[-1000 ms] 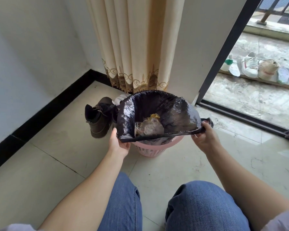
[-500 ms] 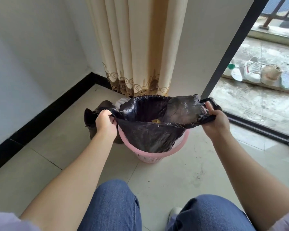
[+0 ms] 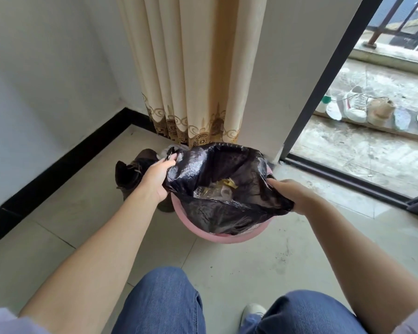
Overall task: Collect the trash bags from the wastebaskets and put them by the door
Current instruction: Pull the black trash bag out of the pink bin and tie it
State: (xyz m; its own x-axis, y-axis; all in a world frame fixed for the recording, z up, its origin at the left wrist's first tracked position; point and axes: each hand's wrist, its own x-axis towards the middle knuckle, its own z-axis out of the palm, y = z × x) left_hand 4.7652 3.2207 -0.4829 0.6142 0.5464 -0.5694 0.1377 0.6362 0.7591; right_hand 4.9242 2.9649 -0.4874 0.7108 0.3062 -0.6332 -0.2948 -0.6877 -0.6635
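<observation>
A black trash bag (image 3: 217,208) hangs open-mouthed over a pink wastebasket (image 3: 227,238) on the tiled floor. Clear plastic and yellowish scraps (image 3: 217,189) lie inside the bag. My left hand (image 3: 157,177) grips the bag's left rim, near its far corner. My right hand (image 3: 292,196) grips the right rim, closer to me. The bag's lower part still sits in the basket, and most of the basket is hidden behind it.
A dark brown boot (image 3: 133,172) stands just left of the basket. A cream curtain (image 3: 191,68) hangs behind, beside a white pillar. A black door frame (image 3: 323,80) opens right onto a balcony with several shoes (image 3: 357,104). My knees fill the bottom.
My right hand has come lower and nearer to me along the bag's rim. The bag's mouth has opened wider, so the trash inside shows again. My left hand has shifted slightly toward the back.
</observation>
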